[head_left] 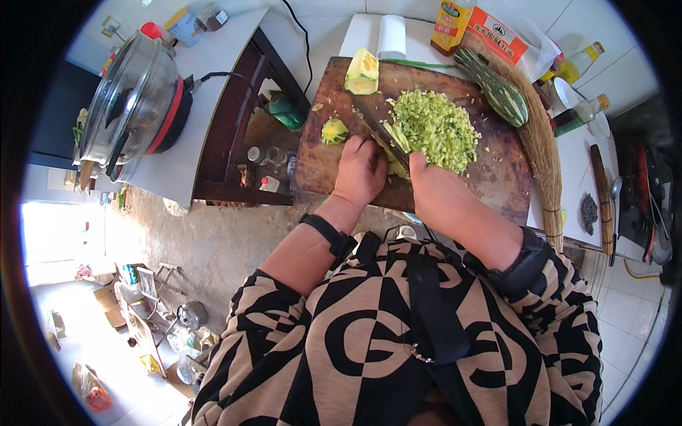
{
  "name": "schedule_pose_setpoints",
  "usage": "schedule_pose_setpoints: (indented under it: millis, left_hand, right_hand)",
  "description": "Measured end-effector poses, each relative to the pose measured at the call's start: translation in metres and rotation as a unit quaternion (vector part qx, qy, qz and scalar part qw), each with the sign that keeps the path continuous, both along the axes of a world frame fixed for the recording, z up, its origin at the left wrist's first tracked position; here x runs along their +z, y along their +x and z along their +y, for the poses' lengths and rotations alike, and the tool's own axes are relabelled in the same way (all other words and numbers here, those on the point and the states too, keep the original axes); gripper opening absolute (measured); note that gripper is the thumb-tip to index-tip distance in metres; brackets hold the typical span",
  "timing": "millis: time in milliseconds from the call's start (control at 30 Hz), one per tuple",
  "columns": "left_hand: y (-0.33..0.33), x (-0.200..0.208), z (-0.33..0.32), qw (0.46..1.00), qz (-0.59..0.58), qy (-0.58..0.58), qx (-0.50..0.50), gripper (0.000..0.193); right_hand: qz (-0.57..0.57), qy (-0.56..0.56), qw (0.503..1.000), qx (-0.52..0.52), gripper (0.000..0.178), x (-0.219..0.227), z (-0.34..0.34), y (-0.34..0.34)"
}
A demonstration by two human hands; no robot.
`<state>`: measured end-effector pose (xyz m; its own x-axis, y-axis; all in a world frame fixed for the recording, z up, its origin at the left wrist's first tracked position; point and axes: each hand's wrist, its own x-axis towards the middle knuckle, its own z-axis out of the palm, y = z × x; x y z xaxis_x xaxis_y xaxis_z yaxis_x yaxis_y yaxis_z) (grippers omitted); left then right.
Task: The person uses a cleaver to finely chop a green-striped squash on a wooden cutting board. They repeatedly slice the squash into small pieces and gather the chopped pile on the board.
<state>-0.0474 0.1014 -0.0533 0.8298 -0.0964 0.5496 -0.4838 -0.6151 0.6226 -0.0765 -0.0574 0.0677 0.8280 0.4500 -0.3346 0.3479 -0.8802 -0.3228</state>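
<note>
My right hand (pixel 435 188) is closed around the handle of a kitchen knife. The dark knife blade (pixel 369 117) slants away to the upper left over a stained wooden cutting board (pixel 323 167). Close against the blade's left side, my left hand (pixel 360 170) is curled down on a pale green squash piece (pixel 398 170), mostly hidden. Squash strips (pixel 400 137) lie along the blade's right side, beside a heap of finely chopped squash (pixel 435 121). A larger peeled squash chunk (pixel 363 72) sits at the board's far left, and a smaller chunk (pixel 334 131) lies nearer my left hand.
A whole striped green squash (pixel 491 86) rests on the board's far right edge, next to a straw broom (pixel 541 153). Bottles (pixel 577 64) and a paper roll (pixel 391 37) stand behind. On the left counter is a glass-lidded electric pot (pixel 135 99).
</note>
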Motion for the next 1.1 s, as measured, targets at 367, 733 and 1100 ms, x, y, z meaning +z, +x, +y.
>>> schedule_pose_setpoints:
  millis: [367,733,1100]
  left_hand:
    - [0.002,-0.006,0.0,1.0,-0.015,0.007,0.006,0.016]
    - [0.001,-0.006,0.004,0.999,0.02,0.029,-0.011,0.016]
    - [-0.009,-0.001,0.006,0.996,-0.07,0.046,-0.019,0.016]
  right_hand:
    - [0.012,0.027,0.999,-0.02,0.024,-0.011,0.011,0.001]
    - [-0.028,0.057,0.997,-0.032,0.026,-0.019,0.01,0.005]
    - [0.0,0.024,1.0,-0.017,0.03,-0.001,-0.006,-0.004]
